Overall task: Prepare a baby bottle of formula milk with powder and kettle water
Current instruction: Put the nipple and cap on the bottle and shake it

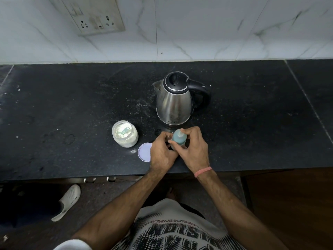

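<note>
Bottle (178, 138) at the kettle's (173, 100) six o'clock: left hand (162, 152) clamps the base, right hand (193, 150) curls round the cap; twist squarely, base steady.

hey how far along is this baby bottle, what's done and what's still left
Done: the powder jar stands open with its scoop inside, its lid lying beside it.
In hand: left hand and right hand both grip the baby bottle, apparently working its top.
Left: unclear whether powder or water is in; the kettle stands closed behind.
</note>
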### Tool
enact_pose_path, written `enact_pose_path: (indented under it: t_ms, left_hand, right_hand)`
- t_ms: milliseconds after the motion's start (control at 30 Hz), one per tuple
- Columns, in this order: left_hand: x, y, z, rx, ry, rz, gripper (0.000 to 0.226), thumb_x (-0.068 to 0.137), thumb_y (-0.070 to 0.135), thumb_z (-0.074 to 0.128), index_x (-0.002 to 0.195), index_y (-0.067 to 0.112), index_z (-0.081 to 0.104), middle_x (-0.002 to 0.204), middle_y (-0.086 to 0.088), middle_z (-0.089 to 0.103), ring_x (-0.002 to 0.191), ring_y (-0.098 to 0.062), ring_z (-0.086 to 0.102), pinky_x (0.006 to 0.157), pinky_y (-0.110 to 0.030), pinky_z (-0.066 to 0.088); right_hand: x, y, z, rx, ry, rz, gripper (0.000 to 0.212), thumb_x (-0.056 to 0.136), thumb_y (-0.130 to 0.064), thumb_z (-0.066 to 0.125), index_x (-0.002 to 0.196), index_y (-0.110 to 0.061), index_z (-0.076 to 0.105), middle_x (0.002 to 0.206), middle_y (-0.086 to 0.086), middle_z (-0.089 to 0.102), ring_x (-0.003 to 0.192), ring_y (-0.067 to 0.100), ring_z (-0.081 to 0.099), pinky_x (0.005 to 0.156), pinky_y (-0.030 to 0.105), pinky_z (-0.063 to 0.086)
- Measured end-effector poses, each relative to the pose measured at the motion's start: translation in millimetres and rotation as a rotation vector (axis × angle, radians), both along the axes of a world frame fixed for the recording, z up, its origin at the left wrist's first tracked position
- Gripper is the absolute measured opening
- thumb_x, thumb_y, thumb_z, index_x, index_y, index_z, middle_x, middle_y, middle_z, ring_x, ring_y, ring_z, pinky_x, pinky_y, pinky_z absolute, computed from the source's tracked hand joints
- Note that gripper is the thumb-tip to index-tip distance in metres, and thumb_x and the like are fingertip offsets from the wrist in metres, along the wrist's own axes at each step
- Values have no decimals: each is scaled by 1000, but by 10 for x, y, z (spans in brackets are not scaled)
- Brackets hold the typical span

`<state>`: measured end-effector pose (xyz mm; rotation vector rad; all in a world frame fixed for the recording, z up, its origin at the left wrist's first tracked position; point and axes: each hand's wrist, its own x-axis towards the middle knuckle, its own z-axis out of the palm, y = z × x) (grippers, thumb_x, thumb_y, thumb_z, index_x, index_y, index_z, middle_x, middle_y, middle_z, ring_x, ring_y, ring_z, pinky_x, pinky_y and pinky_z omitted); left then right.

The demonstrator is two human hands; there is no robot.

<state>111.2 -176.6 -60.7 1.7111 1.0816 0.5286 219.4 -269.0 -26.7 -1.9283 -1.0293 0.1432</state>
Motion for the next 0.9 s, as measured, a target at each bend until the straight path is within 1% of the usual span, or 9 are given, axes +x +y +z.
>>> enact_pose_path:
  t_ms: [133, 200, 267, 367, 467, 567, 767, 833, 900]
  left_hand:
    - [-16, -3, 32, -5, 3, -14, 40, 80, 33, 97, 107, 34, 68, 102, 17, 80, 94, -2, 78, 88, -37, 67]
    - [-12, -7, 69, -9, -17, -1, 40, 76, 44, 94, 104, 34, 68, 101, 20, 79, 92, -1, 77, 83, -28, 64]
    - [-7, -9, 86, -15, -40, 11, 44, 72, 53, 90, 104, 32, 69, 101, 19, 80, 93, -1, 77, 83, -24, 63]
    - [0, -4, 47, -32, -47, 1, 45, 77, 34, 99, 111, 23, 72, 106, 12, 82, 102, -5, 79, 93, -38, 69]
    - [-7, -5, 52, -18, -44, -5, 50, 73, 38, 99, 113, 22, 72, 106, 12, 82, 102, -4, 80, 92, -35, 69]
    - [-7, -3, 49, 4, -27, -5, 43, 79, 27, 97, 113, 23, 72, 105, 14, 81, 99, -4, 79, 92, -39, 69]
    - [-5, 4, 35, 1, -17, -6, 41, 82, 18, 98, 114, 22, 73, 105, 13, 81, 100, -6, 79, 93, -38, 68]
    - [-17, 5, 41, 4, -22, -16, 44, 80, 19, 100, 114, 25, 72, 105, 14, 81, 99, -3, 79, 91, -30, 66]
    - [-36, 16, 47, -3, -35, -44, 48, 80, 16, 101, 118, 24, 72, 109, 13, 82, 103, -3, 79, 93, -28, 66]
  right_hand:
    - [8, 61, 7, -2, 13, -13, 63, 80, -50, 99, 117, -35, 49, 119, -6, 62, 103, 10, 67, 79, 40, 64]
    - [-2, 34, 14, 13, -21, 22, 65, 82, -51, 97, 123, -30, 51, 131, -4, 63, 114, 10, 67, 85, 33, 63]
    - [-16, -18, -2, 20, -63, 71, 63, 87, -39, 96, 130, -24, 53, 147, -4, 64, 128, 11, 68, 94, 30, 62]
    - [-18, -76, -56, 22, -102, 102, 57, 93, -18, 91, 137, -19, 54, 155, 1, 65, 138, 13, 66, 105, 34, 62]
    - [-24, -85, -98, 49, -97, 100, 55, 95, -14, 90, 138, -21, 55, 152, 5, 66, 139, 10, 62, 110, 23, 56]
    - [-19, -82, -120, 66, -75, 91, 55, 93, -15, 93, 135, -20, 58, 146, 6, 68, 135, 8, 63, 110, 10, 48]
    - [-3, -67, -129, 45, -12, 52, 54, 92, -37, 91, 132, -23, 58, 140, -6, 65, 129, -18, 56, 104, 5, 47]
    - [7, -88, -167, 25, 2, 72, 57, 93, -38, 90, 137, -24, 56, 143, -18, 61, 132, -17, 55, 106, 6, 47]
    - [8, -133, -244, -8, 22, 110, 67, 94, -29, 92, 147, -25, 51, 152, -37, 49, 136, -8, 57, 111, 11, 48]
